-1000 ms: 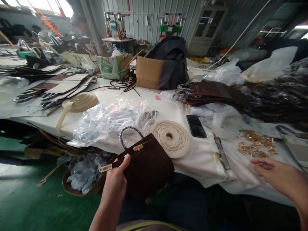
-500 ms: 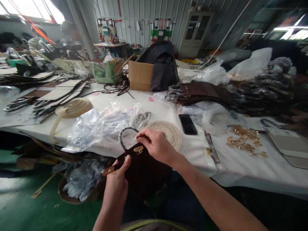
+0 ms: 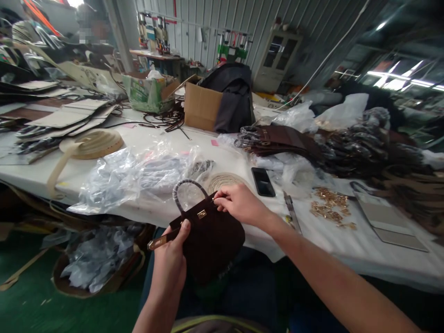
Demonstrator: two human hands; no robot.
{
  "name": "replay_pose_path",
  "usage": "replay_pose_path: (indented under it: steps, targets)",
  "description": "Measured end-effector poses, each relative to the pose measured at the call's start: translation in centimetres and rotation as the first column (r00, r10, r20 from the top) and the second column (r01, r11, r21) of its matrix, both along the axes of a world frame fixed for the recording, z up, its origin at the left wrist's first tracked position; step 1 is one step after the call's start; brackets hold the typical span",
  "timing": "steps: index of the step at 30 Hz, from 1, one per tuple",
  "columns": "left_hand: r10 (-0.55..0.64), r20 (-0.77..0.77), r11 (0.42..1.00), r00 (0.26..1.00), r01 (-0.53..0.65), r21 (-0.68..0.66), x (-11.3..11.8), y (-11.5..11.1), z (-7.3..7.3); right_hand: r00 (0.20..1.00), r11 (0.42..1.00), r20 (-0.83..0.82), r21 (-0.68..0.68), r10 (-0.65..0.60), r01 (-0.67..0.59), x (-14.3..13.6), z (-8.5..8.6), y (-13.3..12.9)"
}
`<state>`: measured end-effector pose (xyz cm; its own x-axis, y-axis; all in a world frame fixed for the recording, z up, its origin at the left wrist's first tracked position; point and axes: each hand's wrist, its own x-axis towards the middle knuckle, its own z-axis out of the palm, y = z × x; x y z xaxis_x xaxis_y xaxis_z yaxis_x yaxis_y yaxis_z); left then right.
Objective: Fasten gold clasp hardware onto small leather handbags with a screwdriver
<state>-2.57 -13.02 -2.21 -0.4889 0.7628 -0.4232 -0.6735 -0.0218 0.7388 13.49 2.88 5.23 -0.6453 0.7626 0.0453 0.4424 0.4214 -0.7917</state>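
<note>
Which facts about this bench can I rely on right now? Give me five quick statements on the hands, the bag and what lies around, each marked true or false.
1. The left hand holds the brown bag. True.
2. The phone lies in the cardboard box. False: the phone lies on the white tabletop.
3. The right hand is near the bag's top edge. True.
4. The gold pieces lie left of the phone. False: they lie to its right.
5. The bag's handle is arched. True.

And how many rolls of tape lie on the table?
2: the left roll, beside the clear plastic, and the middle roll, partly hidden behind the right hand and bag. More may be hidden.
</note>
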Motion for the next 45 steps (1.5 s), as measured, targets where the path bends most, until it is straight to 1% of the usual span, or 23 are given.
replay_pose_path:
  steps: [3,4,6,8,11,13,18,22,25,28,31,35,38,42,45]
  targets:
    - [0.010,-0.016,1.000,1.000,-0.010,-0.002,0.0,0.0,-0.2,0.983,0.978,-0.113,0.138,-0.144,0.159,0.3,-2.2,-1.8]
    - [0.016,-0.029,1.000,0.999,-0.016,0.002,0.0,-0.1,-0.3,0.972,0.965,-0.149,0.162,-0.181,0.205,0.4,-2.8,-2.3]
    - [0.030,-0.062,1.000,0.998,-0.030,0.003,0.0,-0.1,-0.4,0.951,0.950,-0.200,0.161,-0.234,0.268,0.8,-3.6,-2.8]
    - [0.048,-0.095,0.999,0.994,-0.050,-0.011,0.1,-0.1,-0.3,0.946,0.942,-0.204,0.170,-0.253,0.288,1.2,-3.8,-2.9]
    - [0.072,-0.131,0.996,0.989,-0.077,-0.035,0.4,0.1,0.3,0.959,0.934,-0.166,0.239,-0.230,0.265,1.6,-3.3,-2.5]
    - [0.080,-0.153,0.995,0.985,-0.087,-0.041,0.6,0.1,0.7,0.964,0.932,-0.150,0.258,-0.221,0.254,1.7,-2.8,-2.2]
    - [0.065,-0.200,0.996,0.978,-0.075,-0.040,0.8,-0.1,1.2,0.979,0.941,-0.089,0.271,-0.185,0.203,1.5,-1.8,-2.1]
    - [0.050,-0.268,0.996,0.962,-0.068,-0.060,1.0,-0.4,1.6,0.987,0.953,0.000,0.261,-0.158,0.152,1.4,-1.3,-2.0]
    - [0.064,-0.296,0.996,0.953,-0.080,-0.042,1.1,-0.5,1.8,0.985,0.957,0.029,0.243,-0.168,0.156,1.3,-1.0,-1.9]
    - [0.069,-0.298,0.996,0.952,-0.080,-0.026,1.2,-0.4,1.8,0.980,0.935,-0.026,0.294,-0.200,0.198,1.1,-1.2,-2.1]
    - [0.069,-0.296,0.997,0.953,-0.079,-0.021,1.1,-0.3,1.7,0.977,0.916,-0.071,0.340,-0.202,0.214,1.1,-1.9,-2.4]
    - [0.080,-0.272,0.996,0.959,-0.089,-0.020,1.1,-0.3,1.7,0.977,0.921,-0.093,0.327,-0.193,0.214,1.3,-2.7,-2.6]
    - [0.068,-0.286,0.997,0.956,-0.073,-0.005,1.1,-0.4,1.6,0.975,0.923,-0.100,0.313,-0.201,0.222,1.2,-2.9,-2.5]
    - [0.058,-0.273,0.998,0.960,-0.051,0.032,1.3,-0.8,0.9,0.976,0.914,-0.073,0.342,-0.206,0.218,0.9,-3.0,-2.4]
    - [0.044,-0.274,0.999,0.961,-0.036,0.036,1.4,-1.0,0.2,0.972,0.912,-0.100,0.338,-0.212,0.233,0.9,-3.5,-2.5]
